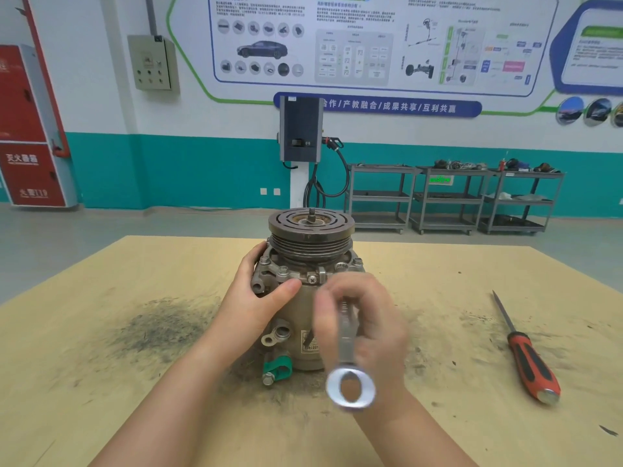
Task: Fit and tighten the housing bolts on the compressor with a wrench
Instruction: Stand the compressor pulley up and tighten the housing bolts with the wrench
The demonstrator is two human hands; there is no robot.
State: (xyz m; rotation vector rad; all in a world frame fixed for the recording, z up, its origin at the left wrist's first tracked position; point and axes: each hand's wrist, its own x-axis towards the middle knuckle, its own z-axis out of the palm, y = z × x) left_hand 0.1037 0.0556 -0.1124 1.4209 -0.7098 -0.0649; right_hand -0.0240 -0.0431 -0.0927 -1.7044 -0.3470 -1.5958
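Observation:
The compressor (303, 318) stands upright on the wooden table (101, 382), its grooved pulley (310, 230) on top. Several housing bolts (282, 272) sit in the flange under the pulley. My left hand (259, 298) grips the flange on the left side, thumb across the front. My right hand (364, 325) holds a silver combination wrench (349, 352) in front of the housing, ring end pointing toward me and blurred. The wrench's far end is hidden behind my fingers.
A red-and-black handled file (526, 355) lies on the table to the right. Dark metal dust (165, 328) is smeared on the wood left of the compressor. Grey shelving carts (448, 197) and a wall charger (301, 129) stand behind the table.

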